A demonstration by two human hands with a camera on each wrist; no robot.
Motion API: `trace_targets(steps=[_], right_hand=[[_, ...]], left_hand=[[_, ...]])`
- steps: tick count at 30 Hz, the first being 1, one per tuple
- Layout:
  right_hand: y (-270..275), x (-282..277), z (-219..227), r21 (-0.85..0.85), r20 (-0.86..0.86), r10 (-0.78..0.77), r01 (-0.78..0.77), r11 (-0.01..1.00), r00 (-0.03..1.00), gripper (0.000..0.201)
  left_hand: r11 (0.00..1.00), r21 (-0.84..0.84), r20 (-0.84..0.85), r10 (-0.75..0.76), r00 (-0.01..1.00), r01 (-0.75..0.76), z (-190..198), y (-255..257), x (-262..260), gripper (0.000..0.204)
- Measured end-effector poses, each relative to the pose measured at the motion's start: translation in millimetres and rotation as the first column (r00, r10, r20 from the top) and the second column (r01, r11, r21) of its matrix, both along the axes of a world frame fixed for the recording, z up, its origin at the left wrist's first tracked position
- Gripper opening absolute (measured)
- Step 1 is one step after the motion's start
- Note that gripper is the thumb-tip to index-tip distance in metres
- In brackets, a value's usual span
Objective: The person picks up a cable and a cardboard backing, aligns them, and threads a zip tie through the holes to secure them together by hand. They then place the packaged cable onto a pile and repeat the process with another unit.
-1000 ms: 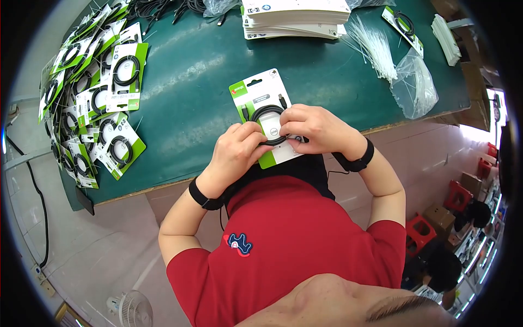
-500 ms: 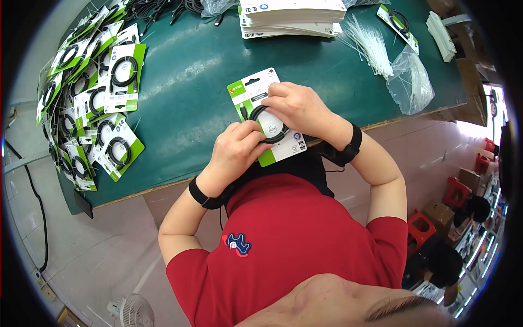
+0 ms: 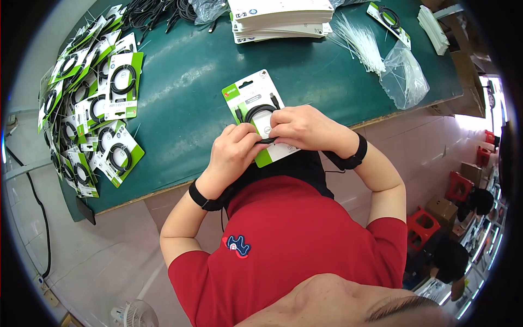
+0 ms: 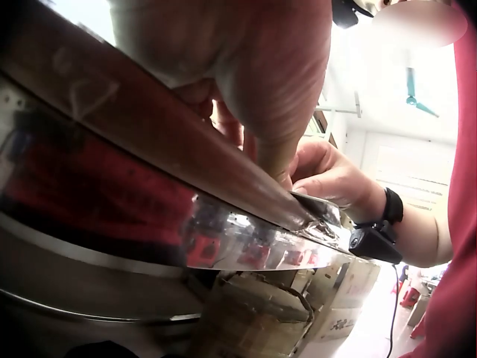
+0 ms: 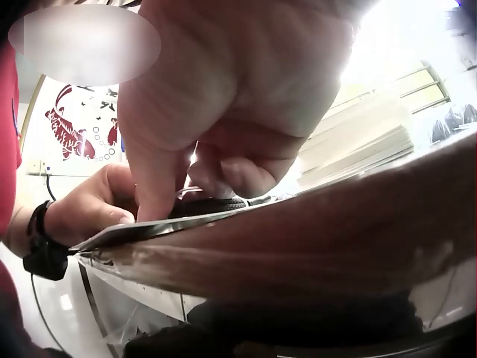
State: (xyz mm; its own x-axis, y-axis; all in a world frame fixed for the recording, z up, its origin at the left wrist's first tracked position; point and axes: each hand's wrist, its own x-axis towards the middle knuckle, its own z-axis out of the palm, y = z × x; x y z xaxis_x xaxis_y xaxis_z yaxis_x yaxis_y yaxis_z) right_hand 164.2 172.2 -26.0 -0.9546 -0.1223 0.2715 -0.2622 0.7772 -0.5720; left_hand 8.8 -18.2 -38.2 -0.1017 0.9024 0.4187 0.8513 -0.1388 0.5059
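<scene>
Since half a second ago, the right hand point(image 3: 305, 126) has slid from the card's upper middle down to its lower right part, meeting the left hand point(image 3: 235, 151). On the green table point(image 3: 190, 82), the backing card point(image 3: 251, 97) lies at the near edge, long axis running from upper left, green header end, to lower right. Both hands curl their fingers and pinch the coiled black cable point(image 3: 256, 111) against the card.

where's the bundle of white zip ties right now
In the head view the white zip ties lie at the table's far right, between the stack of white cards and the clear plastic bag.
</scene>
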Motion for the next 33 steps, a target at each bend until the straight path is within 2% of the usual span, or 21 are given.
trace_targets(steps=[5,8,9,10,11,12,13,15,16,17,20,22,24,26,28,29,31,33], right_hand=[[-2,1,0,-0.01,-0.054,-0.004,0.003,1.0,0.999,0.017],[-4,3,9,-0.009,-0.089,-0.048,0.048,0.999,0.995,0.016],[-3,4,14,-0.011,-0.117,-0.054,0.053,0.999,0.992,0.016],[-3,6,19,-0.013,-0.143,-0.061,0.059,0.998,0.988,0.016],[-2,8,24,-0.015,-0.169,-0.067,0.066,0.998,0.983,0.016],[-3,10,30,-0.003,-0.172,-0.088,0.089,0.996,0.981,0.016],[-4,11,37,0.02,-0.199,-0.087,0.092,0.996,0.976,0.017],[-7,15,46,0.064,-0.25,-0.071,0.089,0.994,0.966,0.018],[-9,16,47,0.071,-0.252,-0.08,0.101,0.992,0.964,0.018],[-13,17,45,0.106,-0.248,-0.047,0.076,0.991,0.968,0.018],[-12,19,44,0.181,-0.238,0.018,0.026,0.983,0.971,0.018],[-6,24,48,-0.113,-0.281,-0.062,0.031,0.993,0.958,0.016],[18,27,52,-0.171,-0.32,-0.215,0.167,0.971,0.922,0.017],[63,35,51,0.072,-0.374,-0.38,0.435,0.897,0.846,0.019],[110,47,33,0.397,-0.35,-0.536,0.64,0.658,0.768,0.016],[128,52,26,0.399,-0.355,-0.533,0.64,0.657,0.769,0.016],[156,58,15,0.688,-0.237,-0.565,0.548,0.476,0.79,0.01],[170,59,7,0.717,-0.214,-0.541,0.507,0.479,0.814,0.007]], left_hand=[[1.0,-0.02,0.009,0.014,1.0,-0.014,-2,-3,2,0.023],[0.998,0.033,0.149,0.057,0.987,-0.062,0,-4,2,0.025],[0.998,0.047,0.145,0.033,0.989,-0.04,6,-2,7,0.025],[0.976,0.086,0.387,0.15,0.91,-0.198,12,-1,13,0.026],[0.933,0.078,0.61,0.235,0.757,-0.352,20,-1,19,0.027],[0.872,0.021,0.791,0.284,0.542,-0.488,24,0,24,0.029],[0.883,0.031,0.793,0.264,0.549,-0.469,26,0,22,0.029],[0.963,-0.218,0.935,0.253,0.247,-0.159,30,-4,7,0.03],[0.955,-0.295,0.953,0.291,0.086,0.03,31,-6,2,0.031],[0.957,-0.289,0.954,0.284,0.091,0.038,30,-7,0,0.031],[0.897,-0.368,0.916,0.395,-0.074,0.245,24,-7,-5,0.035],[0.91,-0.343,0.929,0.366,-0.061,0.234,24,-8,-2,0.034],[0.932,-0.302,0.948,0.317,-0.042,0.202,24,-9,1,0.034],[0.936,-0.28,0.956,0.292,-0.029,0.215,25,-12,1,0.034],[0.94,-0.239,0.969,0.246,0.0,0.245,27,-14,0,0.034],[0.942,-0.234,0.97,0.241,0.002,0.242,28,-15,0,0.034],[0.938,-0.238,0.97,0.244,0.009,0.253,29,-14,2,0.033],[0.939,-0.235,0.971,0.241,0.01,0.252,29,-13,3,0.033]])
